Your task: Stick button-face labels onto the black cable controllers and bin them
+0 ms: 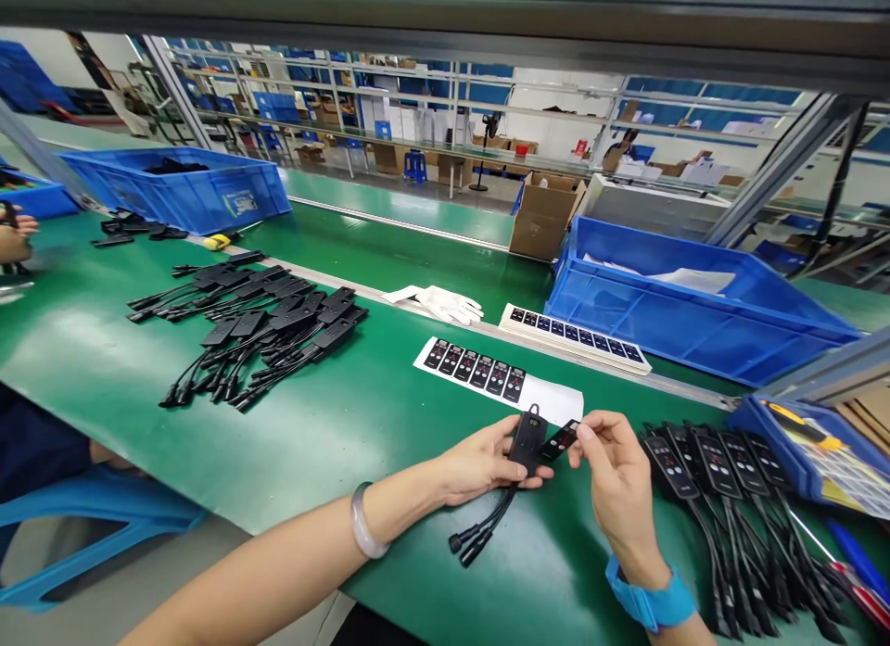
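Observation:
My left hand (479,462) is wrapped round a black controller box (529,439), from which short cables with round connectors (474,542) hang toward me. Between the thumb and finger of my right hand (616,465) is a black label sticker (560,439), tilted close beside the box's right side. Whether the sticker touches the box I cannot tell. Just behind my hands lies a white label sheet (549,396) with several black stickers at its left part. To the right of my right hand, several controllers with labels on their faces (716,465) lie in a pile, cables toward me.
Several unlabelled black controllers (278,317) lie piled at left. A white glove (449,305) and a stack of label sheets (574,338) lie along the rail. Blue bins (695,326) stand behind. A blue tray (779,451) holds a yellow-handled cutter (799,424). Another person's hand (15,238) shows at far left.

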### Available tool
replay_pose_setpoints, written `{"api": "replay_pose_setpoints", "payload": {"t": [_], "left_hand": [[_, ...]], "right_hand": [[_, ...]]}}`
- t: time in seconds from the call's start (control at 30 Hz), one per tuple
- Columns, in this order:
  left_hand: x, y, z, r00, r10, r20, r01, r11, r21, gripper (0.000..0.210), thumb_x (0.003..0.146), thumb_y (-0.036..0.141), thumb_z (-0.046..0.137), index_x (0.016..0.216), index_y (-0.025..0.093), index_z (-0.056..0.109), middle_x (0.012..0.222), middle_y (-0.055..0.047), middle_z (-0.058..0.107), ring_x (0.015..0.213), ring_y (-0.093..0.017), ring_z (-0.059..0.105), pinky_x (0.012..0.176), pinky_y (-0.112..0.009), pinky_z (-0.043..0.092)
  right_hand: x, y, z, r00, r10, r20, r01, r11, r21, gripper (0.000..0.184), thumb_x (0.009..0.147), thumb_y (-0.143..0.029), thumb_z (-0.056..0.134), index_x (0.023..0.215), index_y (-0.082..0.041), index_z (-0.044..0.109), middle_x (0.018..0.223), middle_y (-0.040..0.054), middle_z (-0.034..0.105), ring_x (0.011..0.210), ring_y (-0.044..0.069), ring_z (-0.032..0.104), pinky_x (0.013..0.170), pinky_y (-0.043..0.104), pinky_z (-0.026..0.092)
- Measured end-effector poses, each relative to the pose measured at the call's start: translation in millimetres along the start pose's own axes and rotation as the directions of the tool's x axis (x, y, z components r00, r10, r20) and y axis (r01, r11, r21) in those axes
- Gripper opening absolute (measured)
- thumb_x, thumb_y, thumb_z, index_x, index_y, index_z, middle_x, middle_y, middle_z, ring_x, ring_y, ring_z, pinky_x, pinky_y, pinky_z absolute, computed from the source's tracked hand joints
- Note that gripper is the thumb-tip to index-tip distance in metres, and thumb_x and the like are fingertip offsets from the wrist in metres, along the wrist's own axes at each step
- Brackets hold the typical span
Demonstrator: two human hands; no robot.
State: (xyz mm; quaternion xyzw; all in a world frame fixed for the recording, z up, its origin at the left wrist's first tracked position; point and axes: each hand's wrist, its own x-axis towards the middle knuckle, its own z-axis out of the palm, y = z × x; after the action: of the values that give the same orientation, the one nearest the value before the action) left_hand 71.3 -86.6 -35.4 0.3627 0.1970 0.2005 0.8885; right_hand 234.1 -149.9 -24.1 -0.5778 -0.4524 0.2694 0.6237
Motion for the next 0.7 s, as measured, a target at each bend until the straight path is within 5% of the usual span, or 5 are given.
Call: {"api": "replay_pose_setpoints", "payload": {"t": [0.7], "left_hand": [[-1, -3, 2.4, 0.993, -0.038, 0.109, 0.037, 0.999, 0.011, 0.065, 0.065, 0.008, 0.076, 0.123, 0.019, 0.048, 0.101, -0.012, 0.066, 0.105, -0.027, 0.062, 0.102, -0.054, 0.034]], "right_hand": [[-4, 0, 12, 0.995, 0.08, 0.065, -0.076, 0.995, -0.059, 0.024, 0.075, -0.041, 0.068, 0.076, -0.018, 0.06, 0.063, -0.0014, 0.055, 0.049, 0.009, 0.046, 0.043, 0.021, 0.039]]}}
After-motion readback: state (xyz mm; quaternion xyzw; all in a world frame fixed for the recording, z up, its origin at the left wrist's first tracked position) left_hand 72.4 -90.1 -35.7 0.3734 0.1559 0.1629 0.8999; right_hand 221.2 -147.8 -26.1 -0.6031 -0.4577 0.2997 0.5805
